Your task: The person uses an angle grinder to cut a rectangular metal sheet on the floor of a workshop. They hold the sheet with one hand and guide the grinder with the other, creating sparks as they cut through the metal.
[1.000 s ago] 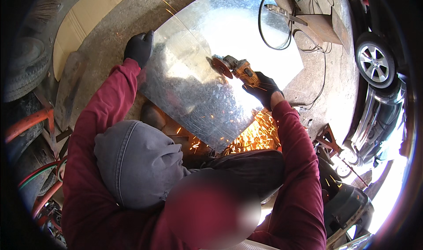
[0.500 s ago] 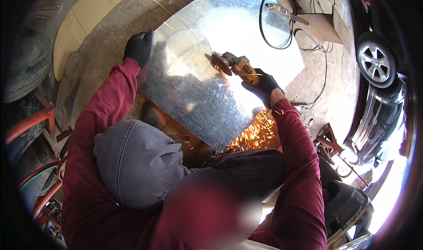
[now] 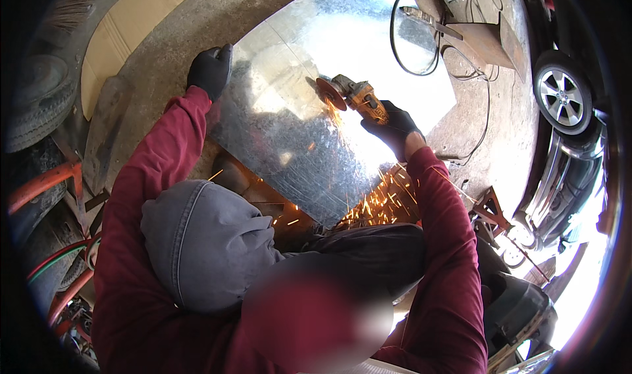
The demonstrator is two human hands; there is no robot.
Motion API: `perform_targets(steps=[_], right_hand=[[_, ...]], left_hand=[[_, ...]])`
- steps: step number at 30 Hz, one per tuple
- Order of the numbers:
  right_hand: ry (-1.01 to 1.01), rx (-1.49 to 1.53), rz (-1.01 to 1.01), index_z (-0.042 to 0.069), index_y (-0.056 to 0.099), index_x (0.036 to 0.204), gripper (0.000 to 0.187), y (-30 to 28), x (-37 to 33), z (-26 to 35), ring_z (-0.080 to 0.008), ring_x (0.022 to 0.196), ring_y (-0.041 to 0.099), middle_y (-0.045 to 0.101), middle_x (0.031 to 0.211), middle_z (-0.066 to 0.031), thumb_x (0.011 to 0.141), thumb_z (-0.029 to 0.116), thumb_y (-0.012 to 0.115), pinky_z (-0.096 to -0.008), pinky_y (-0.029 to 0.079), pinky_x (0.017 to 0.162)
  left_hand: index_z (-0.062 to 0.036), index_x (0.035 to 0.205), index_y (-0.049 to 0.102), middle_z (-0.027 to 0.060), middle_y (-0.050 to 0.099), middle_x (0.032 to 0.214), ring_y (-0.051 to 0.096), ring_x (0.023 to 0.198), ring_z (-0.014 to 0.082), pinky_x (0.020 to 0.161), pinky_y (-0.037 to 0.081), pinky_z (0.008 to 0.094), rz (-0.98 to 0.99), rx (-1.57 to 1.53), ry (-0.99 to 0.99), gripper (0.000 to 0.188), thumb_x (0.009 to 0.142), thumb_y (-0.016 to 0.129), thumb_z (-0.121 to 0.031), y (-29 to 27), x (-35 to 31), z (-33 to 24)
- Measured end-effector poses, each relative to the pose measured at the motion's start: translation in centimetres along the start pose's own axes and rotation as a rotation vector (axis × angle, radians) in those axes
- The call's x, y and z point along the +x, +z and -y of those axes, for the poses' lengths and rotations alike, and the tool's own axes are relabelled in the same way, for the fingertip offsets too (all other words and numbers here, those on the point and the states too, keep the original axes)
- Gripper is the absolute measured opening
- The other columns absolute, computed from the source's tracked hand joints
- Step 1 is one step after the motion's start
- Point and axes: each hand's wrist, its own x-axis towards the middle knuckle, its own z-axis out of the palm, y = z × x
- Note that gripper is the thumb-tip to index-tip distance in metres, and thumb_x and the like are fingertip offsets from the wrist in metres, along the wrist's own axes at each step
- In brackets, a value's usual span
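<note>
A large shiny metal sheet (image 3: 283,160) lies in front of me, its near corner close to my bent leg. My gloved right hand (image 3: 395,129) is wrapped round the body of a yellow angle grinder (image 3: 367,103). Its reddish-brown disc (image 3: 331,95) stands on edge at the sheet's surface, and orange sparks (image 3: 382,199) fly from it toward my knee. My gloved left hand (image 3: 210,72) is closed on the sheet's left edge; its fingertips are partly hidden. A thin straight line (image 3: 283,39) runs across the sheet beyond the disc.
A black cable (image 3: 394,38) loops over the sheet's far right. Beside it lie an electrode holder (image 3: 421,15) and a rusty angled steel piece (image 3: 487,41). Cardboard (image 3: 125,31) and old tyres (image 3: 43,104) are at left; a car wheel (image 3: 561,92) stands at right.
The sparks have shifted: a bright streak now shows on the sheet just below the disc, and the shower by my knee is thinner. Both hands are almost where they were.
</note>
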Motion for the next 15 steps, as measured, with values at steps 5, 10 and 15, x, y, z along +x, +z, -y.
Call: perform_targets(steps=[5,10,15], right_hand=[[0.084,0.109,0.049,0.006,0.065,0.134,0.061,0.3,0.3,0.3,-0.0286,0.104,0.076,0.078,0.115,-0.0177,0.091,0.045,0.083,-0.0387,0.059,0.09],[0.059,0.124,0.038,0.006,0.065,0.136,0.062,-0.2,-0.1,1.1,-0.0293,0.106,0.076,0.077,0.118,-0.0185,0.091,0.045,0.082,-0.0388,0.059,0.092],[0.108,-0.001,0.023,0.006,0.065,0.137,0.065,-0.4,0.3,2.2,-0.0319,0.107,0.076,0.078,0.116,-0.0193,0.09,0.049,0.082,-0.0398,0.059,0.094]], left_hand=[[0.0036,0.106,0.077,0.0296,0.075,0.103,0.072,0.101,0.0472,0.088,0.057,0.0505,0.007,0.023,0.012,0.059,0.107,0.053,-0.051,-0.3,0.0,-0.4],[0.0031,0.106,0.077,0.0305,0.074,0.101,0.072,0.1,0.0477,0.087,0.057,0.051,-0.017,0.012,0.012,0.058,0.107,0.053,-0.05,-0.3,-0.3,-0.6],[0.0029,0.103,0.077,0.0297,0.074,0.099,0.072,0.098,0.0478,0.085,0.057,0.0511,-0.015,0.068,0.031,0.058,0.107,0.053,-0.05,-0.3,-0.2,-0.7]])
